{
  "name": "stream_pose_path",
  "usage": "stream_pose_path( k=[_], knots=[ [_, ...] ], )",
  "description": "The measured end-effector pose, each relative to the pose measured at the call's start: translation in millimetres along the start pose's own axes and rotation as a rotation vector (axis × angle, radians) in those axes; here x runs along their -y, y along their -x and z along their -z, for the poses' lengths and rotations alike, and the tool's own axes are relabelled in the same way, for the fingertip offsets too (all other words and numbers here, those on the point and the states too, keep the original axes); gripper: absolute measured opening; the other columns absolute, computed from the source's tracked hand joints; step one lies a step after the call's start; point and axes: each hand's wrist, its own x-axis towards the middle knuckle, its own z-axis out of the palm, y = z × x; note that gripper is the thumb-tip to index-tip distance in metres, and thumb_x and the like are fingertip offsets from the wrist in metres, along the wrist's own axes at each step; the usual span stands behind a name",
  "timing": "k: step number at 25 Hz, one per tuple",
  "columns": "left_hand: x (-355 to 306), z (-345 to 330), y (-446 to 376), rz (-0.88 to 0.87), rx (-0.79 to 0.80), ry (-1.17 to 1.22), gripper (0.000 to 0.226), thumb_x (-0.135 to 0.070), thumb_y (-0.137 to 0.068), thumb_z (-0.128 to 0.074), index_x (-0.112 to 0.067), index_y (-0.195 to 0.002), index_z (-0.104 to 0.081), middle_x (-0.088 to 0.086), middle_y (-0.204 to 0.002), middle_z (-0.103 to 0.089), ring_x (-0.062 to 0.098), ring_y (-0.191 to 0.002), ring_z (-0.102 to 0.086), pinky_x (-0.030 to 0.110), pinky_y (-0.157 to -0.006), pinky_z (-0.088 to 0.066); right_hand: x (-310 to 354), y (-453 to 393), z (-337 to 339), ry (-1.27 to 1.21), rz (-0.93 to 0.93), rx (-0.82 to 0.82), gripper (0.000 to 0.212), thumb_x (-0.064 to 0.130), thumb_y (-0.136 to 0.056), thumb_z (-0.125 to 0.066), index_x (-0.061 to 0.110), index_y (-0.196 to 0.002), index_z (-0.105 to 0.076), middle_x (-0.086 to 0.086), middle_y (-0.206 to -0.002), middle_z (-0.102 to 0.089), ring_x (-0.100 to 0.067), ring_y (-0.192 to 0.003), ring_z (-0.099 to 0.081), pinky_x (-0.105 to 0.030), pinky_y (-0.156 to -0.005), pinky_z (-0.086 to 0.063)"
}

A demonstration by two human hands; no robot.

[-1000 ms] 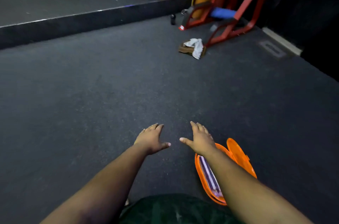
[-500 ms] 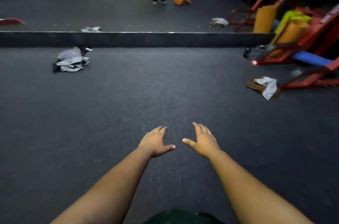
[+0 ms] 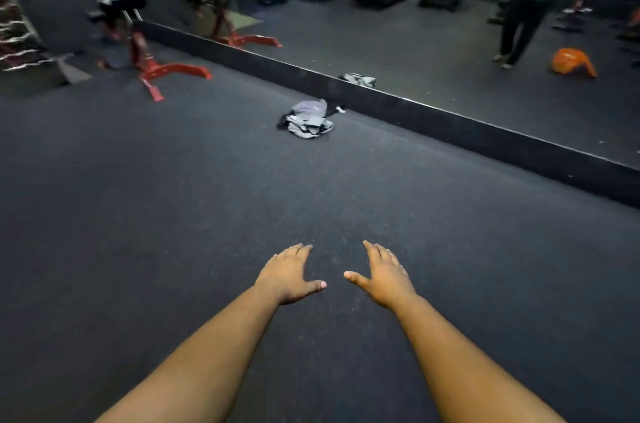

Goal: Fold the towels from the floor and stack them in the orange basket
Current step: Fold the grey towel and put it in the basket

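Towels [image 3: 308, 119] now ahead in a grey, crumpled heap on the dark floor [image 3: 173, 232], close to the base of the wall mirror [image 3: 450, 51]. Swung left within the last second: gone from sight the orange basket that lay just beside the right forearm, gone too the white cloth by the red frames on the right. Come into sight instead this grey heap, and a red-legged bench [image 3: 152, 69] far left. Orange shape in the mirror [image 3: 573, 62] only a reflection, probably of the basket; real basket out of frame, presumably behind and to the right.

Left hand [image 3: 287, 277] and right hand [image 3: 384, 278] held out side by side, palms down, fingers straight and spread, gripping nothing, posed as a second ago. Well apart from the heap, touching nothing.

Judged from this: hunting for the next pile, with a walk forward needed before any pickup. No folding under way, and a trip back to the basket to follow.
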Motion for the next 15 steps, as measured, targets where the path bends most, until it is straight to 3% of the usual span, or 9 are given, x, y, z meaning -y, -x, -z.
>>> stream_pose_path(
  k=[7,15],
  knots=[
    [55,53,-116,0.113,-0.035,0.054,0.102,-0.072,-0.087,-0.060,-0.022,-0.164,-0.015,0.004,-0.171,-0.019,0.021,-0.156,-0.021,0.042,-0.126,-0.024,38,-163,25,0.030,0.094,0.047,0.100,0.079,-0.086,-0.050,0.027,-0.163,-0.011,-0.003,-0.170,-0.016,-0.027,-0.157,-0.014,-0.053,-0.123,-0.025],
    [134,145,-296,0.068,0.014,0.053,0.102,-0.071,-0.087,-0.060,-0.022,-0.164,-0.013,0.004,-0.171,-0.016,0.023,-0.157,-0.019,0.044,-0.126,-0.022,109,-359,65,0.014,0.048,0.031,0.100,0.079,-0.086,-0.051,0.028,-0.162,-0.012,-0.003,-0.170,-0.017,-0.027,-0.156,-0.015,-0.053,-0.123,-0.026]
  ],
)
